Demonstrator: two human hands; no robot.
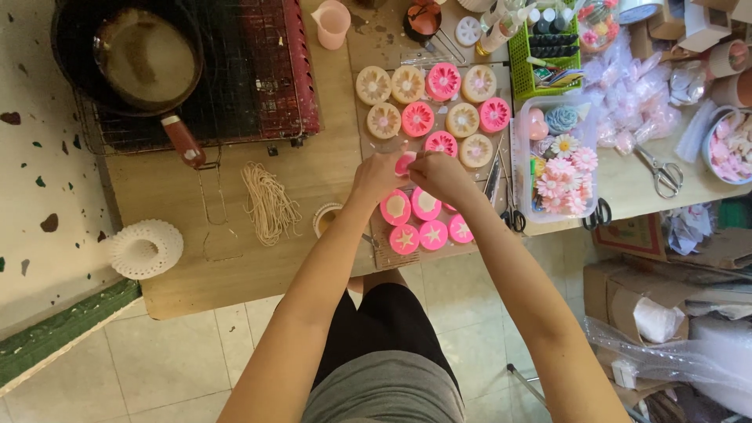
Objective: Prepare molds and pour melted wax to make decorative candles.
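Note:
Both my hands meet over the wooden table [180, 258], holding one small pink mould [404, 163] between them. My left hand [376, 177] grips its left side, my right hand [439, 174] its right side. Just below the hands lie several pink moulds [427, 223] filled with pale shell and star shapes. Beyond the hands sit two rows of round moulds [432, 102], some pink, some cream, with flower shapes inside.
A dark pot [129, 55] with a red handle stands on a wire rack at the back left. A bundle of pale wicks [269, 201] and a white ribbed ring [146, 247] lie left. A clear box of flower pieces [558, 160], scissors [662, 174] and cardboard boxes [642, 298] are right.

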